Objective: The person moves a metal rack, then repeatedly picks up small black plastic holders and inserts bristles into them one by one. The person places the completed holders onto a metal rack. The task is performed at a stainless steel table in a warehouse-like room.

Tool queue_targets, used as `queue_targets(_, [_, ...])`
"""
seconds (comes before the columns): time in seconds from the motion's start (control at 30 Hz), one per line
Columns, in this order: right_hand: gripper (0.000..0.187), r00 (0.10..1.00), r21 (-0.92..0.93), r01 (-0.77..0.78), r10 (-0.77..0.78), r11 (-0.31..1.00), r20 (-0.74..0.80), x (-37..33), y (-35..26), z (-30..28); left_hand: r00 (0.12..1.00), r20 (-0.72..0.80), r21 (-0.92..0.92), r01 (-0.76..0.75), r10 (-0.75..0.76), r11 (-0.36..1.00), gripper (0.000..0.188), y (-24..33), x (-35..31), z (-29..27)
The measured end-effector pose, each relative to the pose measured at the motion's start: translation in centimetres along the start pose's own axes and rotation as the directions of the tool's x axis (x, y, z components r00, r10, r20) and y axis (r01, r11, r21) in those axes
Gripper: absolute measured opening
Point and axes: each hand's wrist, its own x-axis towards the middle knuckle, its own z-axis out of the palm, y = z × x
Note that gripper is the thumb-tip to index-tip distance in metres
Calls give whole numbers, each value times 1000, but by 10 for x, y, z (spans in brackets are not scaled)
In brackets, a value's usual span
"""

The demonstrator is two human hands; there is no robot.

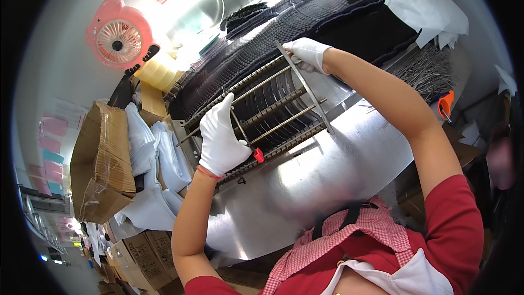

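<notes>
At the centre of the frame, the metal rack (306,90), which I judge stiff, fairly heavy and slick, is best held at both ends: the right hand (310,54) grips its upper-right corner; whether the left hand (221,141) grips, I cannot tell.

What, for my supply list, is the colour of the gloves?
White, both the left glove and the right glove; best seen in the head view.
</notes>
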Motion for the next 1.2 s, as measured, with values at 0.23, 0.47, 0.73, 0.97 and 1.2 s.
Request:
queue_targets(0.23, [28,715,96,234,-104,968,-692,13,16,-193,998,50,-65,40,-37,997,95,-20,0,1])
queue_targets(0.47, [33,305,227,938,-310,262,-901,-101,14,-190,985,135,-51,120,-112,992,96,-18,15,5])
queue_targets(0.73, [34,857,-59,490,-468,870,217,-222,147,-53,983,127,-14,136,-133,991,96,-17,8,9])
queue_targets(0.97, [39,975,-100,137,-152,985,-162,-253,228,9,981,131,-11,143,-140,990,96,-12,11,10])
queue_targets(1.2, [18,848,-581,366,-518,727,-114,-139,162,-21,987,118,-48,114,-107,992,95,-16,0,7])
